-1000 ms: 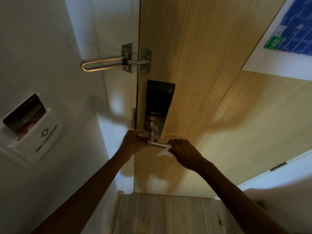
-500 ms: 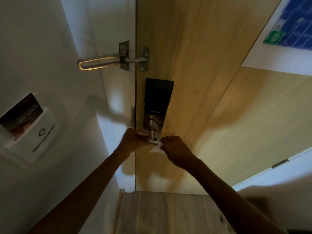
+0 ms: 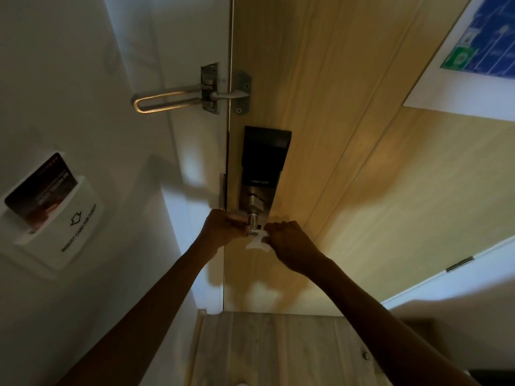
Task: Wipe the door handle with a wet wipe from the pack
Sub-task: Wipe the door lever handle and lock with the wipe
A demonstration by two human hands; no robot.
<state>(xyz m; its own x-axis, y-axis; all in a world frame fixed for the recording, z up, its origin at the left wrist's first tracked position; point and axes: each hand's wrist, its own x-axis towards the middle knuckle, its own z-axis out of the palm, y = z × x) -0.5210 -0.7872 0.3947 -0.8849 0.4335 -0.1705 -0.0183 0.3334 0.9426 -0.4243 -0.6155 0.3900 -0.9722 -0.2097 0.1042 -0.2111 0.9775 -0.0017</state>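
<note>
The lever door handle (image 3: 254, 227) sits low on the smart lock (image 3: 263, 174), its long axis running left to right across the wooden door (image 3: 348, 135); both hands meet on it, the left hand (image 3: 224, 228) closed around its pivot end, the right hand (image 3: 288, 240) pinching the wet wipe (image 3: 257, 242) over the free end; the right hand, already on the lever's length, seems the one to stroke along that axis.
</note>
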